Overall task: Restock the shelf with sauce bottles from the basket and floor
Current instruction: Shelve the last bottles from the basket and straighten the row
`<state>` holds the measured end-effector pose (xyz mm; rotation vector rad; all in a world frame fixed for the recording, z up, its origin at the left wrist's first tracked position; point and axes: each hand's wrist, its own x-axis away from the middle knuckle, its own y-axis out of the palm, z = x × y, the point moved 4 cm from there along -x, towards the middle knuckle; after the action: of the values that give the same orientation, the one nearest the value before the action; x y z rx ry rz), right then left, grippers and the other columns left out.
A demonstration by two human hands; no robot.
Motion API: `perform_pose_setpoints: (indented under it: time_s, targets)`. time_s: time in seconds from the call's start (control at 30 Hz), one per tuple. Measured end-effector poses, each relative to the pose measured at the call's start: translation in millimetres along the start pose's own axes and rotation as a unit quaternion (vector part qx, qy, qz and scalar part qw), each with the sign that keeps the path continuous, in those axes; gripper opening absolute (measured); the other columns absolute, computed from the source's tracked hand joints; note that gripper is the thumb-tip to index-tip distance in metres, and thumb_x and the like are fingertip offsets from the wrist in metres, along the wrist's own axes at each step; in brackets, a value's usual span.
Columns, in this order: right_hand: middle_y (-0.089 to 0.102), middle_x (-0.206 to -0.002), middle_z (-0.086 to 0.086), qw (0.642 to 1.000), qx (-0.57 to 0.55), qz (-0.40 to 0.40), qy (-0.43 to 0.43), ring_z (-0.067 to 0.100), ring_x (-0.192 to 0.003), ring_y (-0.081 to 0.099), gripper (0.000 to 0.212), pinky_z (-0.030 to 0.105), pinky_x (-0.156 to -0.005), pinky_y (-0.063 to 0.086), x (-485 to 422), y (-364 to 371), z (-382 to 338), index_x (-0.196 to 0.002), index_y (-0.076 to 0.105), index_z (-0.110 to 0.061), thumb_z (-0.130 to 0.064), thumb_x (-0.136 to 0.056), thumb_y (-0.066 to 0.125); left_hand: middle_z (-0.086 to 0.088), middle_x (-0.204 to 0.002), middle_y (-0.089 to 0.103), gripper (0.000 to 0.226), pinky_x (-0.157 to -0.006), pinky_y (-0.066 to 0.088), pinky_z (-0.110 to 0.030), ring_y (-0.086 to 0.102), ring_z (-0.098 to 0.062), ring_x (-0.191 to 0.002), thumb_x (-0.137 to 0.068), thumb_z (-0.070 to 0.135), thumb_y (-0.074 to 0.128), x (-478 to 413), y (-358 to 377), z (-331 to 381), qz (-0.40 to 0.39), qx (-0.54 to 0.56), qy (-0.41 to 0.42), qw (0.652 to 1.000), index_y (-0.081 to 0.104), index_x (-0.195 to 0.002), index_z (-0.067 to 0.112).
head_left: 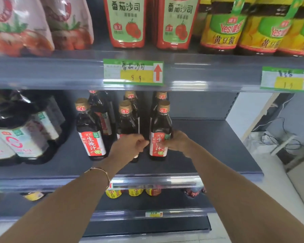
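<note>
Several dark sauce bottles with gold caps and red-and-white labels stand on the middle shelf (pixel 209 146). My right hand (pixel 177 142) grips the front right bottle (pixel 160 125) around its label. My left hand (pixel 130 146) has its fingers curled around the lower part of the middle front bottle (pixel 125 120), hiding its label. Another bottle (pixel 89 130) stands free to the left, and more bottles stand in a row behind. Neither basket nor floor stock is in view.
Large dark jugs (pixel 21 130) fill the shelf's left side. On the upper shelf stand ketchup pouches (pixel 126 23) and yellow bean-paste jars (pixel 223 27), with price tags (pixel 132 71) on the rail. Small jars (pixel 135 192) sit on the lower shelf. Cables (pixel 279 139) lie on the floor at right.
</note>
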<state>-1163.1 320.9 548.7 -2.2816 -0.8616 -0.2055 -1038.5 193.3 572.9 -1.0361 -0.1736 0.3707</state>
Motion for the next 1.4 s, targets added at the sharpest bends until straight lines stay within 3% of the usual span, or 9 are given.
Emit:
perform_pose_setpoints:
  time_s: [0.07,0.17,0.33,0.47,0.63,0.77,1.2,1.3,1.4]
  targets:
    - [0.066,-0.118,0.002,1.0,0.012,-0.011,-0.005,0.02,-0.113,0.061,0.049,0.037,-0.104,0.046,-5,-1,2,-0.119,0.058,-0.019,-0.019,-0.075,0.079,0.004,-0.058,0.054,0.035,-0.059,0.04,-0.027,0.06,-0.023,-0.071,-0.092,0.045,0.045,6,-9,-2,0.1,-0.033,-0.031,0.994,0.051,-0.068,0.02]
    - [0.066,-0.118,0.002,0.999,0.048,-0.01,-0.022,0.021,-0.112,0.062,0.046,0.037,-0.103,0.047,-8,-2,4,-0.118,0.058,-0.02,-0.024,-0.076,0.077,0.01,-0.051,0.04,0.031,-0.049,0.026,-0.026,0.052,-0.026,-0.061,-0.089,0.044,0.051,13,-20,-7,0.212,0.002,-0.085,0.973,0.044,-0.075,0.017]
    - [0.066,-0.119,0.001,0.998,0.044,0.005,-0.036,0.021,-0.113,0.061,0.05,0.035,-0.101,0.047,-6,-1,3,-0.121,0.057,-0.019,-0.025,-0.076,0.078,-0.004,-0.092,0.05,0.046,-0.067,0.038,-0.03,0.051,-0.026,-0.088,-0.072,0.03,0.077,14,-24,-11,0.334,0.143,-0.131,0.922,0.041,-0.096,0.012]
    - [0.065,-0.122,0.001,0.999,0.007,-0.003,-0.034,0.023,-0.115,0.06,0.055,0.037,-0.095,0.051,-9,3,8,-0.125,0.052,-0.02,-0.02,-0.076,0.078,-0.015,-0.136,0.036,0.095,-0.103,0.035,-0.034,0.04,-0.027,-0.124,-0.065,0.014,0.082,0,-1,-18,0.268,0.281,-0.146,0.91,0.024,-0.141,0.013]
    - [0.065,-0.122,0.004,0.998,0.008,0.008,-0.056,0.023,-0.114,0.062,0.051,0.036,-0.097,0.05,-13,3,12,-0.123,0.054,-0.016,-0.017,-0.077,0.077,-0.01,-0.132,0.043,0.087,-0.092,0.036,-0.025,0.046,-0.014,-0.105,-0.069,0.004,0.077,-6,5,-15,0.291,0.303,-0.142,0.896,0.027,-0.139,0.017]
    - [0.064,-0.123,0.004,0.998,0.0,0.005,-0.065,0.024,-0.115,0.062,0.05,0.034,-0.093,0.051,-17,3,13,-0.123,0.053,-0.017,-0.018,-0.079,0.075,-0.013,-0.13,0.043,0.085,-0.099,0.038,-0.034,0.046,-0.029,-0.119,-0.069,0.007,0.077,-5,7,-8,0.322,0.289,-0.149,0.889,0.028,-0.138,0.015]
    - [0.063,-0.125,0.0,0.998,0.017,0.003,-0.058,0.022,-0.117,0.059,0.056,0.038,-0.099,0.047,-24,6,18,-0.127,0.05,-0.021,-0.016,-0.078,0.076,-0.013,-0.134,0.039,0.086,-0.101,0.033,-0.031,0.039,-0.028,-0.124,-0.072,0.009,0.076,-5,10,-8,0.31,0.293,-0.14,0.893,0.025,-0.141,0.016]
    - [0.064,-0.116,0.001,0.996,0.068,-0.032,-0.052,0.022,-0.113,0.06,0.039,0.036,-0.096,0.049,-27,2,17,-0.123,0.053,-0.019,-0.013,-0.086,0.064,-0.013,-0.137,0.037,0.09,-0.105,0.032,-0.033,0.038,-0.027,-0.128,-0.073,0.007,0.076,-3,8,-10,0.298,0.283,-0.13,0.903,0.021,-0.144,0.017]
    - [0.065,-0.109,0.009,0.998,0.027,0.052,-0.024,0.027,-0.105,0.062,0.026,0.042,-0.095,0.052,-32,-16,14,-0.114,0.061,-0.013,-0.013,-0.093,0.047,-0.013,-0.14,0.034,0.097,-0.107,0.031,-0.035,0.035,-0.028,-0.131,-0.072,0.002,0.075,-2,7,-11,0.281,0.285,-0.132,0.907,0.015,-0.146,0.019]
